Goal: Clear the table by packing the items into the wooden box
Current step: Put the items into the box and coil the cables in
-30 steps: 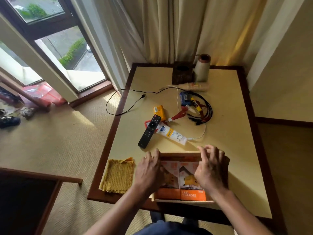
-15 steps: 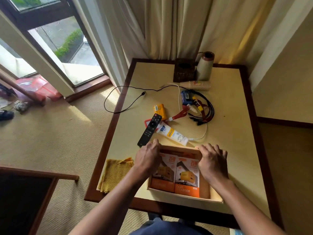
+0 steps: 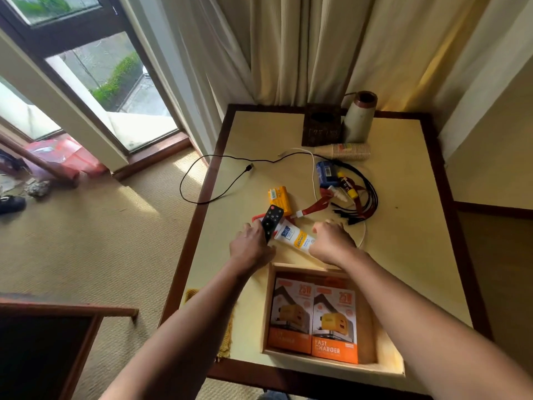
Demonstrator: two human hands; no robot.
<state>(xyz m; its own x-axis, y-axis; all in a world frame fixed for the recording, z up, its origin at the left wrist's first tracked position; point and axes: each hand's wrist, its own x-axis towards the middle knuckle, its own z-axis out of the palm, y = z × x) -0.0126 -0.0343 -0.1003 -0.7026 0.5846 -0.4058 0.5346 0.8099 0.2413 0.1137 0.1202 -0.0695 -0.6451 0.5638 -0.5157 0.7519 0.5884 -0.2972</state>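
At the near edge of the surface (image 3: 409,249) sits the wooden box (image 3: 386,353), a shallow pale tray with thin walls. Two charger cartons (image 3: 313,319) lie flat in it side by side, white above, orange below; a strip of bare floor shows to their right. To the left of the box, a yellow cloth (image 3: 226,336) lies mostly hidden under the left forearm.

Just beyond the box, the left hand (image 3: 251,246) is curled around the lower end of one black remote (image 3: 271,222), whose top with a red button sticks out. The right hand (image 3: 331,241) is closed over the near end of one white tube (image 3: 294,236) with a yellow band; the two hands are apart, with the tube between them.

Farther out lie one yellow box (image 3: 278,199), one red strap (image 3: 317,204), a blue pack (image 3: 326,174) and a bundle of black cables (image 3: 366,197). One thin black cable (image 3: 202,180) loops over the left edge.

At the far end are one stack of paper cups (image 3: 349,151) lying on its side, one dark box (image 3: 321,128) and one upright pale flask (image 3: 359,118).
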